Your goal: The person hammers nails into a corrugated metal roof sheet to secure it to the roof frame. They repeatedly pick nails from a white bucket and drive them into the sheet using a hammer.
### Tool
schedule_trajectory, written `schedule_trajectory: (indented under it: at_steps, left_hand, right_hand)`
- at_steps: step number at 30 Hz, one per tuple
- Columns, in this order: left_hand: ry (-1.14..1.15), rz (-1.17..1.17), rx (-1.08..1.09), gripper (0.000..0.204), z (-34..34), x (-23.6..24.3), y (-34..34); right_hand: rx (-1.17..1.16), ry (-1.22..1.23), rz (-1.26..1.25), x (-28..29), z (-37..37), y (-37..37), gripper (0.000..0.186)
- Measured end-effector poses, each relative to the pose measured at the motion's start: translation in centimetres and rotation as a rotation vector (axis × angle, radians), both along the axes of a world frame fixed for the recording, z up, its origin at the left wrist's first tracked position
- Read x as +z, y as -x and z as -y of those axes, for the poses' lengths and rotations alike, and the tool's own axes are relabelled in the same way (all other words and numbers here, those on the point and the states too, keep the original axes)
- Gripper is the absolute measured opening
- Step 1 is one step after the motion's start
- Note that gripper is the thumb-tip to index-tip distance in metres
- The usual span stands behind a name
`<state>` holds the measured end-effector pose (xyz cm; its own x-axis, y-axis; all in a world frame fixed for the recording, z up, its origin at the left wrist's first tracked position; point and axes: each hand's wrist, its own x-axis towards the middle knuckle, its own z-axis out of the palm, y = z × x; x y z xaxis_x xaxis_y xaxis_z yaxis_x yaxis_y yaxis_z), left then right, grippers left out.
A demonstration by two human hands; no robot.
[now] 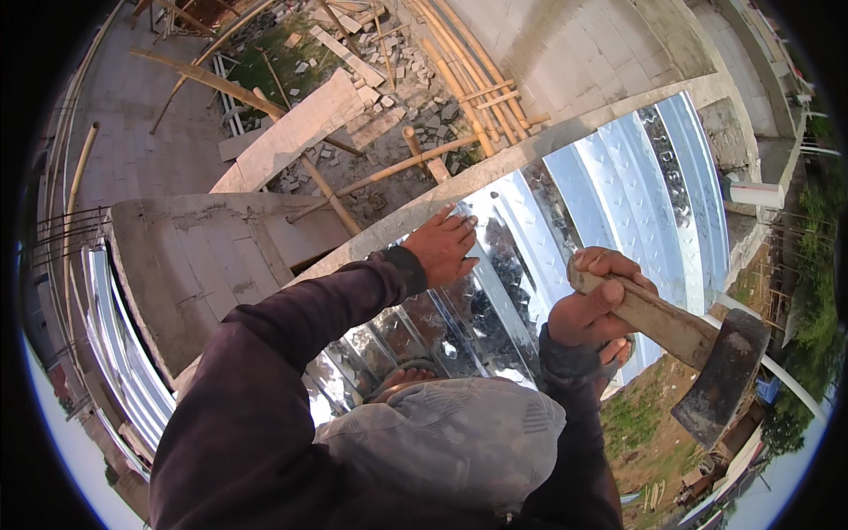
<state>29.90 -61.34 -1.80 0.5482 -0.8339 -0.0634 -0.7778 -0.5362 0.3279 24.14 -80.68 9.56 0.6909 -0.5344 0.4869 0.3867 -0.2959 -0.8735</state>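
Note:
My left hand [442, 247] rests on the far edge of a shiny corrugated metal sheet [521, 208], beside the top of a concrete wall [495, 168]. Its fingers are spread out; whether something small lies under the fingertips is too fine to tell. In my right hand [601, 305] is a hatchet [662, 327], gripped round its worn wooden handle. The dark, broad hatchet head [726, 375] points away to the right, held above the sheet's right edge. My bare feet [406, 380] are partly visible on the metal.
Beyond the wall, a lower level holds bamboo poles [459, 79], planks [300, 132] and broken rubble [397, 124]. More metal sheets [124, 344] lie at the left near protruding rebar [71, 234]. Past the sheet's right edge, grassy ground [640, 420] lies far below.

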Motion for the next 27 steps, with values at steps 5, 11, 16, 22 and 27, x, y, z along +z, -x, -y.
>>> schedule_trajectory:
  at_steps: [5, 11, 16, 22, 27]
  left_hand:
    - [0.006, 0.000, -0.014, 0.051, 0.4, 0.5, -0.9]
    - [0.021, -0.007, 0.004, 0.049, -0.3, -0.1, 0.1]
    - [0.037, -0.019, -0.001, 0.049, 0.4, -0.1, 0.4]
    - [0.042, -0.106, -0.010, 0.043, -0.2, 1.2, 0.3]
    - [0.094, -0.216, 0.038, 0.039, -6.6, 7.6, 1.0]
  right_hand:
    - [0.174, 0.463, -1.083, -9.5, 1.1, 3.3, 0.032]
    - [-0.002, 0.036, -0.196, -1.6, -1.0, 0.9, 0.026]
    - [0.249, 0.644, -1.159, -10.8, 0.7, 3.5, 0.027]
    - [0.118, 0.455, -0.873, -10.3, -0.6, 4.9, 0.031]
    - [0.143, 0.599, -1.122, -9.7, 0.6, 3.6, 0.032]
